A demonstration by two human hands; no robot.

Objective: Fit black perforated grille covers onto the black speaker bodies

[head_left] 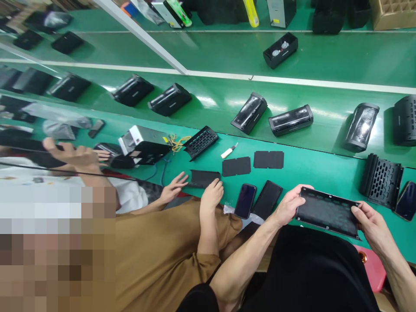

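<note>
Between my two hands I hold a black speaker grille panel [328,212], its hollow inner side facing up and dark mesh sheeting showing inside. My left hand [290,203] grips the panel's left end, thumb over the rim. At the opposite end my right hand [370,223] is closed on it, thumb pressing near the corner. The panel is tilted just above the table's front edge. Close by on the left lies another black panel [267,200]. A perforated black grille housing [381,180] stands beyond my right hand.
On my left a co-worker's hands [211,195] work on a black panel [203,178]. Phones [245,200] [407,201], dark mesh sheets [268,159] and a white-handled knife [229,151] lie on the green table. Black speakers [290,120] line the strip behind; a pink stool [372,268] stands below.
</note>
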